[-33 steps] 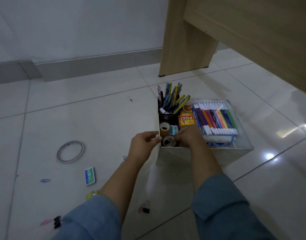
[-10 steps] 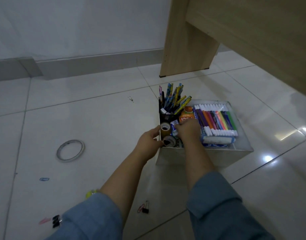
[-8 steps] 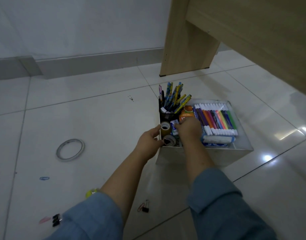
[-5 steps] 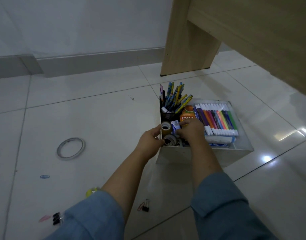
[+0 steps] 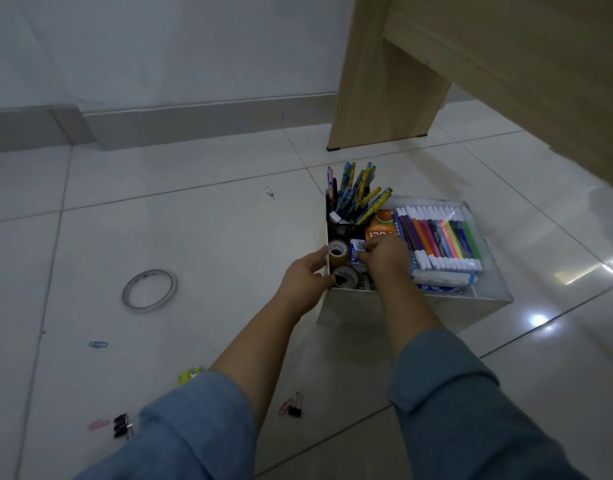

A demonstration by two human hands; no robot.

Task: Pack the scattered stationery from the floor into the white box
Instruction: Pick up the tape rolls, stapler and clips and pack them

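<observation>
Fingers (image 5: 366, 244) of the right hand (image 5: 384, 263) are drawn in narrow and seem to pinch the edge of a small blue-and-white flat packet (image 5: 356, 244). It stands upright just inside the translucent white plastic box (image 5: 402, 306), between a brown roll of packing tape (image 5: 338, 255) and an orange printed carton (image 5: 381, 227). The left hand (image 5: 305, 277) grips the box's left wall near the front corner, apparently to steady it. The packet should be light, fairly stiff and slick-faced, so a pinch across its thin edges suits it; pressed down carelessly it would likely jam against the rolls. Around it, a grey tape roll (image 5: 345, 277) lies against the front wall and a black mesh pen cup (image 5: 343, 230) bristling with patterned pens stands in the back-left corner. A clear pack of coloured felt markers (image 5: 440, 237) lies across the right side. Out on the pale tiled floor (image 5: 194, 254) wait a thin white tape ring (image 5: 150, 290) well to the left, a blue paper clip (image 5: 98, 344), and a pair of black binder clips (image 5: 121, 426). There is also a single black binder clip (image 5: 294, 409) beside the left forearm, and a yellow-green thing (image 5: 189, 375) half hidden by the blue sleeve (image 5: 194, 431). The ring looks light and springy, easiest hooked through its hole. The clips are tiny, hard and likely to skate on glossy tile, so they call for a fingertip pinch.
</observation>
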